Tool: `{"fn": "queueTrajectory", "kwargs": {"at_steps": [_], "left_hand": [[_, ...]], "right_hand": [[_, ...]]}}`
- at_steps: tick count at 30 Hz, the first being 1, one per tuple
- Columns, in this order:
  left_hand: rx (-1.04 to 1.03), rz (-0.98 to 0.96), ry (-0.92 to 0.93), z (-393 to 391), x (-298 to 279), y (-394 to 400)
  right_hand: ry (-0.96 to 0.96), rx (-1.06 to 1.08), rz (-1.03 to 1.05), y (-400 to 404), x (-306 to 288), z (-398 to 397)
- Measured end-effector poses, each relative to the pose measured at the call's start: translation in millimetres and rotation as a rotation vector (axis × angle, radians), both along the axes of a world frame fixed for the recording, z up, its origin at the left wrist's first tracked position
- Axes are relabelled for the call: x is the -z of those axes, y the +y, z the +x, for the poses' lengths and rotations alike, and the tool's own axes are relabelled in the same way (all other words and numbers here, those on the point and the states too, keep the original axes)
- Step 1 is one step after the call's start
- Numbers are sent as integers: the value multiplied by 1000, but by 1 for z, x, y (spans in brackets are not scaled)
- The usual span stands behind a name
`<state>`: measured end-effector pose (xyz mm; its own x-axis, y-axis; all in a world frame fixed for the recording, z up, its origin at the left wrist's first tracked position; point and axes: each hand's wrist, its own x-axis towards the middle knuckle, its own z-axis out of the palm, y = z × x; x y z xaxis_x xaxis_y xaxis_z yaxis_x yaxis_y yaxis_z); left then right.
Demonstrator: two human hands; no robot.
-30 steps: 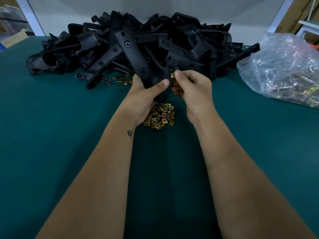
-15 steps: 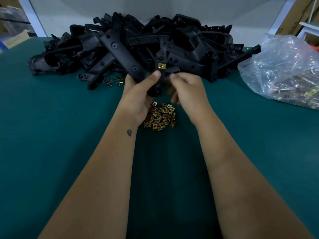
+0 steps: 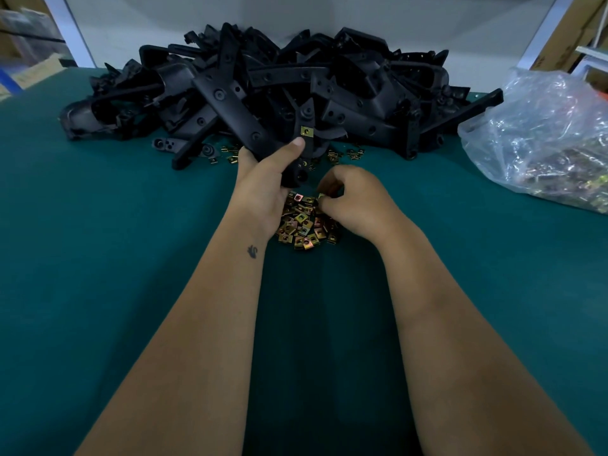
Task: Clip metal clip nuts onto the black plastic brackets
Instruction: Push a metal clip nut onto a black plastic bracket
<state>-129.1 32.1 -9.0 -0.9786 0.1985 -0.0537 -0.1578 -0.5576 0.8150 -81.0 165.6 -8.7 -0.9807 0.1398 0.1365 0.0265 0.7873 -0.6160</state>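
My left hand (image 3: 263, 182) grips a black plastic bracket (image 3: 240, 116) by its lower end, thumb across the front. A brass-coloured clip nut (image 3: 306, 130) sits clipped on one of the bracket's arms, just above my thumb. Below it lies a small heap of loose clip nuts (image 3: 302, 225) on the green mat. My right hand (image 3: 353, 200) is down at the heap's far edge, fingers curled, pinching one clip nut (image 3: 321, 195) between thumb and fingertips.
A big pile of black brackets (image 3: 362, 87) fills the back of the green mat (image 3: 131, 258). More loose clip nuts (image 3: 230, 156) lie scattered at the pile's foot. A clear plastic bag of clip nuts (image 3: 546, 139) sits at the right.
My right hand left the bracket after the nut went on and dropped to the heap, where it now pinches a nut. My left hand tilted the bracket up and back.
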Motion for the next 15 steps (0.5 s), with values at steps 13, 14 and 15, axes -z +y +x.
{"fn": "queueTrajectory", "kwargs": {"at_steps": [13, 14, 15], "left_hand": [[18, 67, -51, 6, -8, 0], [20, 69, -51, 6, -8, 0], [22, 71, -53, 7, -9, 0]], "right_hand": [[263, 90, -738, -7, -6, 2], [266, 88, -772, -7, -7, 2], [267, 89, -802, -7, -7, 3]]}}
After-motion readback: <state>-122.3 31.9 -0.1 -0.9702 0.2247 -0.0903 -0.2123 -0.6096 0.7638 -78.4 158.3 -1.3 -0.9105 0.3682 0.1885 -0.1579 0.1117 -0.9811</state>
